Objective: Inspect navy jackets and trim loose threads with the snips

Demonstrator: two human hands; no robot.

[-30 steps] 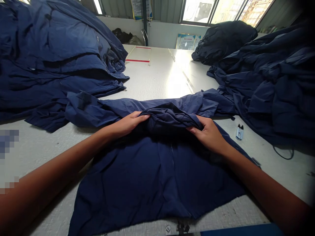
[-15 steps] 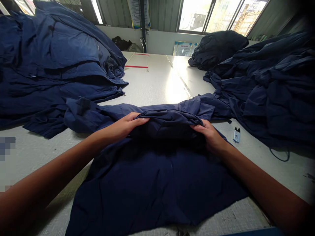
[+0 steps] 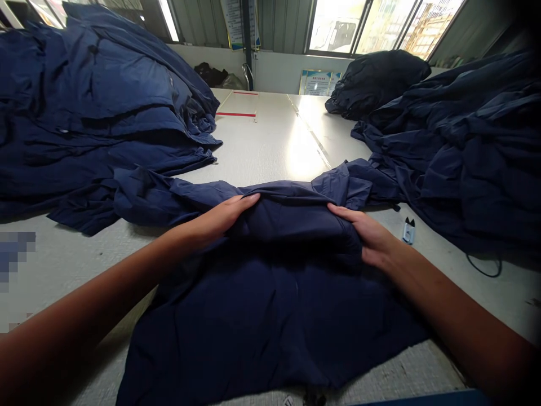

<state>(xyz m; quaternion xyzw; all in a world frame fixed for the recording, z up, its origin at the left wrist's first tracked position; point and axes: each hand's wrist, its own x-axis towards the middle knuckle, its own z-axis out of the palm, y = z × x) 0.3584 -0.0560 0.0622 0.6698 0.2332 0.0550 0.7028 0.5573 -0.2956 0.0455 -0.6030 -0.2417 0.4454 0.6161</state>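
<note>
A navy blue jacket (image 3: 270, 304) lies spread on the white table (image 3: 270, 141) in front of me, its sleeves stretched out to the left and right. Its hood (image 3: 291, 217) is folded down over the upper body. My left hand (image 3: 222, 217) lies on the hood's left side with fingers stretched out flat. On the hood's right side rests my right hand (image 3: 367, 234), its fingers also extended and pressing the fabric down.
A tall stack of navy garments (image 3: 97, 107) fills the left of the table. Another heap (image 3: 465, 146) covers the right, with a dark bundle (image 3: 376, 79) behind it. A small thread snipper (image 3: 408, 230) lies right of my right hand. Windows run along the back wall.
The bunched hood that both hands pinched has been laid flat over the jacket. My fingers have gone from gripping the fold to lying stretched out on it.
</note>
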